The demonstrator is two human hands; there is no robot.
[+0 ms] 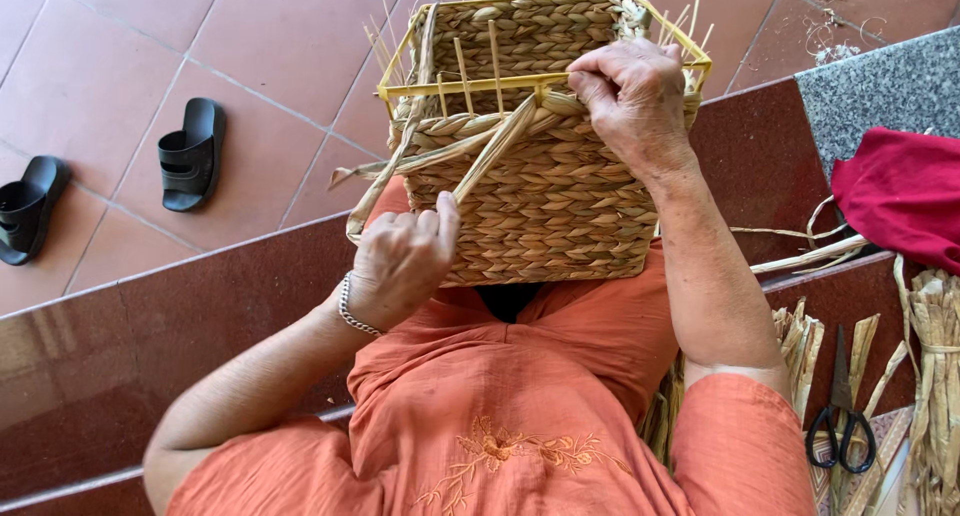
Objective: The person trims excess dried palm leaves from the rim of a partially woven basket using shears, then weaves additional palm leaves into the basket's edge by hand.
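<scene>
My left hand (405, 256) is closed in a loose fist around a flat strand of dried rush (492, 156), thumb pressed on top of it, and the strand runs up and to the right from my grip toward the top row of the weave; a silver beaded bracelet (352, 311) sits on that wrist. My right hand (632, 96) rests on the upper edge of the woven basket (545, 206), fingers curled and pressed together over the rim where the strand meets it; whether the fingertips pinch anything there I cannot tell, since they are hidden behind the weave. The basket stands on my lap, against my orange dress (500, 416), built around a yellow wire frame (545, 79) whose top bar shows above the braided rows, with thin pale stakes (464, 76) sticking up past it; a second loose strand (385, 176) hangs down the basket's left side. To my right, on the dark red polished step (90, 366), lie black-handled scissors (842, 416) among bundles of dried rush (935, 376), and a red cloth (900, 191) lies on the edge of a grey granite slab (880, 86) just above them. Off to my left, well apart from the work, a pair of black slide sandals (190, 154) rests on the terracotta tiled floor (130, 36).
</scene>
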